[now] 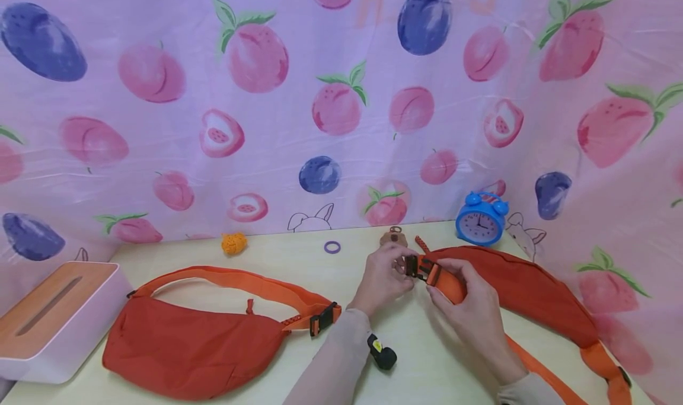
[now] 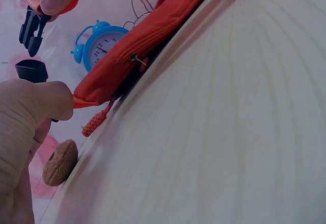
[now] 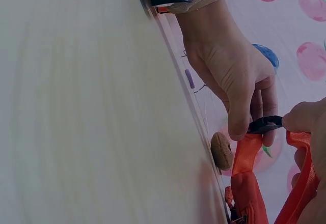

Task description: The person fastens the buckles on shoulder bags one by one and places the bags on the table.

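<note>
My left hand [image 1: 381,283] pinches the black socket half of a side-release buckle [image 2: 31,71]. In my right hand [image 1: 475,310] is the pronged half [image 2: 31,33], gripped together with its orange strap [image 1: 449,285]. The left wrist view shows the prongs pointing at the socket with a small gap between; in the right wrist view the buckle is partly covered by fingers. Both halves belong to a rust-red waist bag [image 1: 517,286], which lies behind my right hand. A second red waist bag [image 1: 197,345] lies at the left, its black buckle [image 1: 324,319] fastened.
A tissue box with a wooden top [image 1: 58,316] stands at far left. Along the back are an orange knotted ball [image 1: 234,243], a purple ring [image 1: 332,247], a brown plush charm [image 2: 61,163] and a blue alarm clock [image 1: 481,220]. A small black item [image 1: 382,354] lies beside my left forearm.
</note>
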`<state>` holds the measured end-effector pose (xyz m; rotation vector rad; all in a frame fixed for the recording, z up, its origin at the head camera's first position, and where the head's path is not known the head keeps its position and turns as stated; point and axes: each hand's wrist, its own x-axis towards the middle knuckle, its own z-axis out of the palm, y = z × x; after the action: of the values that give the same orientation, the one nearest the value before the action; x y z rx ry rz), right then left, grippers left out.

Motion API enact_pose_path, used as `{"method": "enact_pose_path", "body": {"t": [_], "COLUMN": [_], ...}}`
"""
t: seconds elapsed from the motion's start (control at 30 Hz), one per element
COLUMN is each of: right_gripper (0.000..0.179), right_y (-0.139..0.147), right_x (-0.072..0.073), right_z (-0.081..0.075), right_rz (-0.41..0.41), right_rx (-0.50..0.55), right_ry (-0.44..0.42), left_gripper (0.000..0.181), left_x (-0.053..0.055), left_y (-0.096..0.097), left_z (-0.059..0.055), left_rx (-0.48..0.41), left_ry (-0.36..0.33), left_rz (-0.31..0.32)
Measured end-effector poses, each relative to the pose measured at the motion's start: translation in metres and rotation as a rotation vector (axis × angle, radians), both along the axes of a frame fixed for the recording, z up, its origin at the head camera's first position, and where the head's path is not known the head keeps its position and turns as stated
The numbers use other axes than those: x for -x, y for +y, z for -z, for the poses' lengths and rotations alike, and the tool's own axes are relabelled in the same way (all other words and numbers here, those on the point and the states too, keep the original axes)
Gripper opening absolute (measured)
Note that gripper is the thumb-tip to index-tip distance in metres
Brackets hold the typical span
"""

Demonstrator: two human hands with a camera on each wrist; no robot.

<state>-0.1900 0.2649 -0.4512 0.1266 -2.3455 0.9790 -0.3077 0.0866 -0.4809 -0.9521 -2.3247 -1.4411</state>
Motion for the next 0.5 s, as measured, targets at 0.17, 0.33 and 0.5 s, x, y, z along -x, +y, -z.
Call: {"method": "enact_pose_path", "body": {"t": [0.17, 0.33, 0.5], "right_gripper": [0.059, 0.059, 0.058], "right_y": [0.0008, 0.0000, -0.0008], "right_x": [0.0009, 0.0010, 0.0005], "right_z": [0.0011, -0.0005, -0.0013], "right_rz": [-0.006, -0.017, -0.013], "right_rx": [-0.010, -0.017, -0.035], "right_ry": [-0.002, -0.040, -0.048], "left_gripper": [0.053, 0.055, 0.058], "left_x": [0.0006, 0.0004, -0.0028], "left_y": [-0.0002, -0.0018, -0.0029], "left_z": [0.0003, 0.0006, -0.0010], "left_rx": [0.025, 0.025, -0.061], "left_ry": [0.071, 0.076, -0.059], "left_rz": [0.010, 0.048, 0.135]}}
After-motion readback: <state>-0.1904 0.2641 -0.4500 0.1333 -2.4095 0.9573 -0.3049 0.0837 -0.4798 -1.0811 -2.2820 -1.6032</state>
